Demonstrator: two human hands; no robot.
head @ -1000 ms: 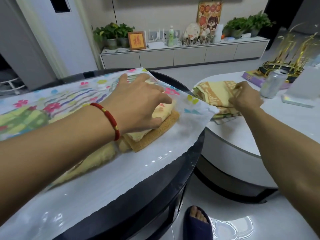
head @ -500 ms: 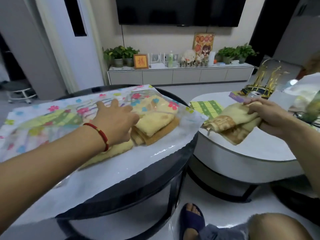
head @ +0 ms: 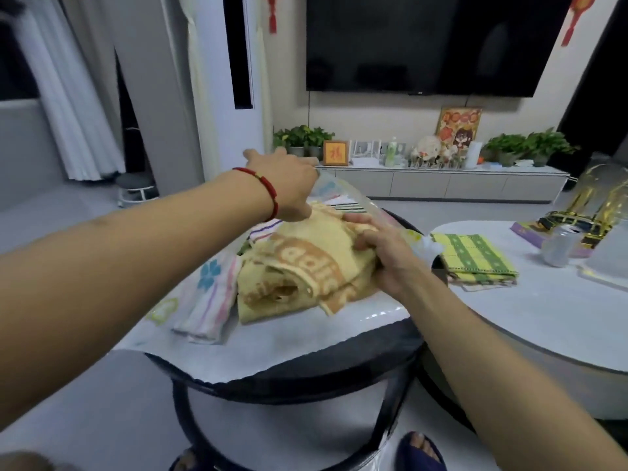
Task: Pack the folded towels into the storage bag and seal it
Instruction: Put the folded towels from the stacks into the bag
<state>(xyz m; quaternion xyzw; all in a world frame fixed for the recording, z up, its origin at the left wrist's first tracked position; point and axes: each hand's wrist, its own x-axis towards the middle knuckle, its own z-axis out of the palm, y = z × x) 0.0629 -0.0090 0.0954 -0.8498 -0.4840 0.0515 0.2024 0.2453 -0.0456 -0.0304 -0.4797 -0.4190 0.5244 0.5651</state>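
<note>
Head view: left hand (head: pixel 289 185) lifts the storage bag (head: pixel 343 195) flap; right hand (head: pixel 387 256) grips a yellow towel (head: pixel 306 263), pushing it inside. Beside the bag, a green towel (head: pixel 472 258) waits; sealing remains.
</note>
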